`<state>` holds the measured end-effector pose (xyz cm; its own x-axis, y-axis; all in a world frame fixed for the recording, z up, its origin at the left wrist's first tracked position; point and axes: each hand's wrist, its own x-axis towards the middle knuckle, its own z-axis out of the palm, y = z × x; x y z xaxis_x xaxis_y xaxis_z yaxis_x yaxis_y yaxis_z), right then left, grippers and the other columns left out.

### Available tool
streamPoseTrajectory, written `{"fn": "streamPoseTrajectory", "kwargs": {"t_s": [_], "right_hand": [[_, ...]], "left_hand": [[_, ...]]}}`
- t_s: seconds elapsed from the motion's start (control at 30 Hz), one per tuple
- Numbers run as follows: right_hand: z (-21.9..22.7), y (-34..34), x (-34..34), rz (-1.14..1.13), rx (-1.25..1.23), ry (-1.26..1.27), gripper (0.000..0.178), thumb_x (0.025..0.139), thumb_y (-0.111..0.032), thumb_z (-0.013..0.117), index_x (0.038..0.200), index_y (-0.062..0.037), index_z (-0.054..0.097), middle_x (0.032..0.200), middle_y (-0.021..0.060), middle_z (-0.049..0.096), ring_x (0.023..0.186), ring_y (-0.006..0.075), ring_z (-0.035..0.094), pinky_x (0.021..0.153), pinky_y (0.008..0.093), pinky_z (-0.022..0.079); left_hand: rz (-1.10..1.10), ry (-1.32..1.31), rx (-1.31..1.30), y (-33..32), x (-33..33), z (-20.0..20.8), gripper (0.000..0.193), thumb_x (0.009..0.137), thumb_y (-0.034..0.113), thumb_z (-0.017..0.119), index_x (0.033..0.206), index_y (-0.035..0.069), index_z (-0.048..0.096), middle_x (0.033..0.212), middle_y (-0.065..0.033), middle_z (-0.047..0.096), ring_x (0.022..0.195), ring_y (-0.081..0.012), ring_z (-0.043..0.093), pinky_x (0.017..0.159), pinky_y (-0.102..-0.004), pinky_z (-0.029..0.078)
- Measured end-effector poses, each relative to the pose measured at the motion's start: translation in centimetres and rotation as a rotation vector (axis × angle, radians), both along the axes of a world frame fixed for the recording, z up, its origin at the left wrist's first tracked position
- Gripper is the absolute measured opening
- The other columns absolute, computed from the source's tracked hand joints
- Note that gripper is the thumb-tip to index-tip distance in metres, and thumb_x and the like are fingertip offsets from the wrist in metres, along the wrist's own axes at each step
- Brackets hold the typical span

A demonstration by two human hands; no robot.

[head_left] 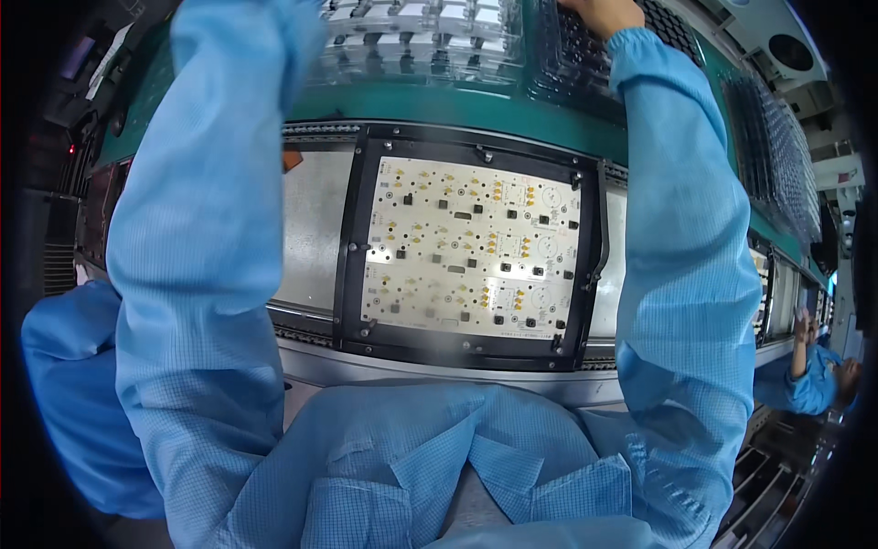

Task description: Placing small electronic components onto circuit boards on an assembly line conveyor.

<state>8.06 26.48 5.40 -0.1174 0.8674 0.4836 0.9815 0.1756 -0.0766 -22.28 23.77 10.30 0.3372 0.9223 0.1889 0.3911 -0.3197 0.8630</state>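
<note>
My right hand reaches to the top edge of the head view, over a clear plastic tray with dark contents. Its fingers are mostly cut off by the edge, so what they hold or touch does not show. My left arm, in a light blue sleeve, stretches up beside a clear tray of white parts; the left hand lies beyond the edge. Between my forearms, a white circuit board panel rests in a black frame. Small black and yellow components are scattered in rows over it.
The black frame sits on a conveyor rail in front of my chest. Behind it runs a green work surface. Stacked clear trays stand at the far right. Someone in blue is at the right; blue clothing shows at the left.
</note>
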Motion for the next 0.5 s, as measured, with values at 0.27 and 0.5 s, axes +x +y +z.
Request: {"fn": "streamPoseTrajectory", "kwargs": {"t_s": [0.27, 0.5], "right_hand": [[2.5, -6.5, 1.0, 0.322, 0.033, 0.511, 0.026, 0.077, -0.022, 0.064, 0.094, -0.0018, 0.064, 0.083, 0.0162, 0.065, 0.077, 0.0333, 0.061, 0.071, 0.0410, 0.048], [-5.4, -22.4, 3.7, 0.281, -0.097, 0.952, 0.021, 0.096, -0.018, 0.047, 0.107, -0.0045, 0.059, 0.072, -0.0057, 0.043, 0.064, 0.0023, 0.035, 0.056, 0.0181, 0.027]], "left_hand": [[-0.381, -0.543, -0.577, -10.1, 5.7, -4.4, 0.032, 0.088, 0.010, 0.060, 0.117, 0.006, 0.047, 0.098, -0.0107, 0.060, 0.089, -0.0215, 0.061, 0.080, -0.0350, 0.051], [-0.306, 0.095, 0.175, -16.3, 8.7, -11.5, 0.032, 0.085, 0.012, 0.063, 0.114, 0.007, 0.051, 0.082, -0.0097, 0.059, 0.077, -0.0249, 0.056, 0.073, -0.0353, 0.045]]}}
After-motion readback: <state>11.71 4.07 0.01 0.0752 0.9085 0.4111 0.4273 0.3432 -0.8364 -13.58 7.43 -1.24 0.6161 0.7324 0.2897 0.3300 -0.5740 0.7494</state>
